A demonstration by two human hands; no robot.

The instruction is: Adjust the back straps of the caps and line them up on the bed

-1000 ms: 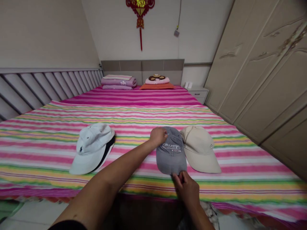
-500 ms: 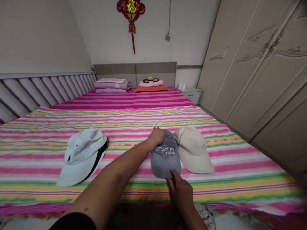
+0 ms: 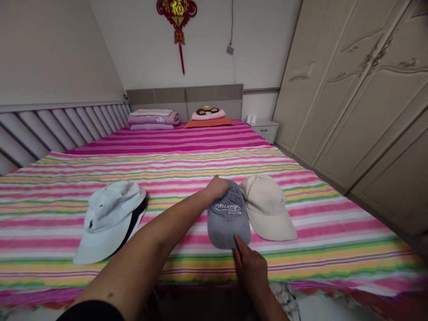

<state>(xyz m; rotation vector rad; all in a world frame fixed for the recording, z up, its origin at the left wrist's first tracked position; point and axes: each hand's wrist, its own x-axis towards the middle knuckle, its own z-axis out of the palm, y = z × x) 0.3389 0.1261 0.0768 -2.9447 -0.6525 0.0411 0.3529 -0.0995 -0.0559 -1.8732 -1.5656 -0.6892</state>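
A grey baseball cap point(image 3: 227, 218) with white lettering lies on the striped bed, its brim toward me. My left hand point(image 3: 218, 186) is closed on the back of its crown. At the brim's front edge, my right hand point(image 3: 250, 263) pinches the cap between thumb and fingers. A beige cap point(image 3: 267, 209) lies right beside it on the right, partly behind the grey one. Off to the left, a white cap point(image 3: 112, 211) with a small dark emblem rests over another cap with a dark inside, which is mostly hidden.
Striped sheets cover the bed point(image 3: 160, 178). Folded purple bedding point(image 3: 154, 119) and a pink pillow on an orange one point(image 3: 210, 122) lie by the headboard point(image 3: 217, 96). A nightstand point(image 3: 265, 130) and tall wardrobe point(image 3: 334, 98) stand to the right; a rail point(image 3: 67, 129) runs along the left.
The view has shifted slightly. Both hands keep their hold on the grey cap, which stays in nearly the same place beside the beige cap.
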